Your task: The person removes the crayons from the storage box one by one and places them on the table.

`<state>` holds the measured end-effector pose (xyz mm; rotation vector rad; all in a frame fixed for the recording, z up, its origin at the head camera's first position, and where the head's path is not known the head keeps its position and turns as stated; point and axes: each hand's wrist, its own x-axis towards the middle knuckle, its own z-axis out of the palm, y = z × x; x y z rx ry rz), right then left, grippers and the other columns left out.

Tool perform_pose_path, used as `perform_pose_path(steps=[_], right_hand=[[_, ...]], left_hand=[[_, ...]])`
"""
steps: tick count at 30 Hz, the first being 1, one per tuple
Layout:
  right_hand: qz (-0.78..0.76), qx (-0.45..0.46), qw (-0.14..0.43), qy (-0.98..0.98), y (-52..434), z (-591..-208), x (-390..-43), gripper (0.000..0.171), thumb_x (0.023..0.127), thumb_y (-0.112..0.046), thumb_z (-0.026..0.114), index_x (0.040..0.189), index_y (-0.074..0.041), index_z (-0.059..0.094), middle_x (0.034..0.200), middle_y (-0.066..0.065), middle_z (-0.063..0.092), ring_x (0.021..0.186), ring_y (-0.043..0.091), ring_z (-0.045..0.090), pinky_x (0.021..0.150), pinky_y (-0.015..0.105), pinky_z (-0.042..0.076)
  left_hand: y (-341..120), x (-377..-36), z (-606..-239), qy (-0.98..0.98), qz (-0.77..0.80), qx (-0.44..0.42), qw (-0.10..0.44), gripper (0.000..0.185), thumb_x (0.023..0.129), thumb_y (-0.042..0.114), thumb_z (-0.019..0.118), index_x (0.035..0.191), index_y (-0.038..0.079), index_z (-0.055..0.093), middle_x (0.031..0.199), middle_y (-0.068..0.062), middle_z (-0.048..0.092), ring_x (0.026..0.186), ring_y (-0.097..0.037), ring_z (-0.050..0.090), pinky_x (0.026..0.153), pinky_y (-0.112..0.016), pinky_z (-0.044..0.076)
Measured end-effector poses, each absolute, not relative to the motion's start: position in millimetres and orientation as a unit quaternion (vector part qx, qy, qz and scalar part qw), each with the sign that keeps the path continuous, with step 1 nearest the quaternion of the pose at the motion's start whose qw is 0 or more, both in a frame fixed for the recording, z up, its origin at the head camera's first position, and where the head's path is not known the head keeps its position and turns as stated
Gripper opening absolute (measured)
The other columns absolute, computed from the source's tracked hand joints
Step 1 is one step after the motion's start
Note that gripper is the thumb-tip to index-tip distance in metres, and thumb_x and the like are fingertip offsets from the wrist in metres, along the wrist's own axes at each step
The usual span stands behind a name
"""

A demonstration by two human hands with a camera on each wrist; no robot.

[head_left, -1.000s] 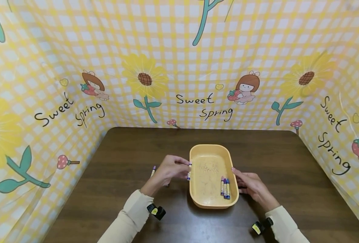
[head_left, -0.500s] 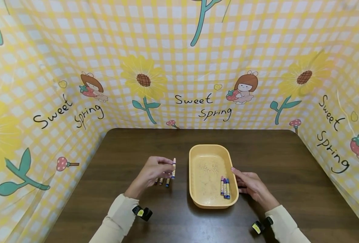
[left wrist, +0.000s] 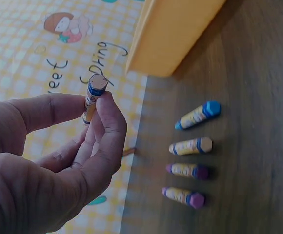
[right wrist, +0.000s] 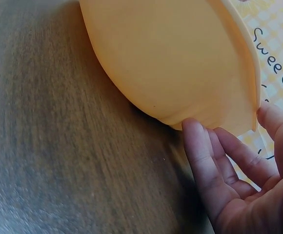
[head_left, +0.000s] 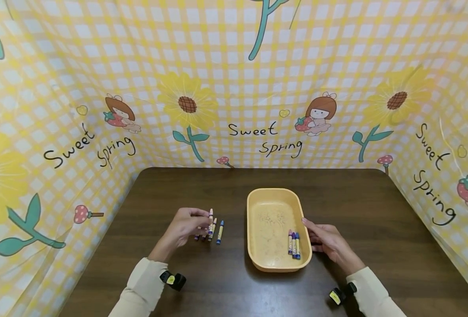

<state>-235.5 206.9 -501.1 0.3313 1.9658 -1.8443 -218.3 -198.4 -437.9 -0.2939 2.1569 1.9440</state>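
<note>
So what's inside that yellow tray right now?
Three crayons lie side by side in the yellow tray, near its right wall. The rest of its floor shows only faint scribble marks. Nothing covers it.

Dark wood table (head_left: 376, 211), yellow gingham backdrop (head_left: 234, 66) (sunflower print).

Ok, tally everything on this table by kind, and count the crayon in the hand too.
Crayons: 8 (3 in the tray, 4 lying on the table, 1 crayon pinched in the left hand)
Trays: 1
Total: 9
</note>
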Motion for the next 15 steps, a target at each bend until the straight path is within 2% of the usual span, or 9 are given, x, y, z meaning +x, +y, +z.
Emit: perform_pose_path(steps=[6,11,15], right_hand=[[-0.662,0.124,0.213,0.708,208,-500,-236,0.047,0.095,-0.047,0.069,0.106,-0.002,0.075,0.087,0.000,0.075,0.082,0.014,0.069,0.071,0.033,0.063],[-0.662,0.121,0.214,0.708,208,-501,-237,0.045,0.094,-0.048,0.069,0.104,-0.004,0.075,0.087,0.000,0.075,0.082,0.013,0.070,0.071,0.032,0.063],[-0.659,0.123,0.216,0.710,207,-502,-237,0.046,0.094,-0.048,0.069,0.103,-0.004,0.076,0.087,0.000,0.075,0.082,0.013,0.070,0.071,0.032,0.063]], left_hand=[[-211,-217,-443,0.741,0.655,-0.106,0.104,0.025,0.087,-0.003,0.069,0.109,-0.015,0.063,0.091,-0.013,0.070,0.072,-0.017,0.069,0.067,-0.030,0.065],[-221,-218,-446,0.739,0.656,-0.112,0.101,0.025,0.088,-0.004,0.067,0.109,-0.015,0.063,0.086,-0.010,0.069,0.070,-0.016,0.069,0.066,-0.028,0.064],[-226,-217,-447,0.741,0.655,-0.116,0.097,0.028,0.089,-0.004,0.067,0.113,-0.018,0.061,0.090,-0.013,0.071,0.070,-0.015,0.069,0.068,-0.029,0.065]])
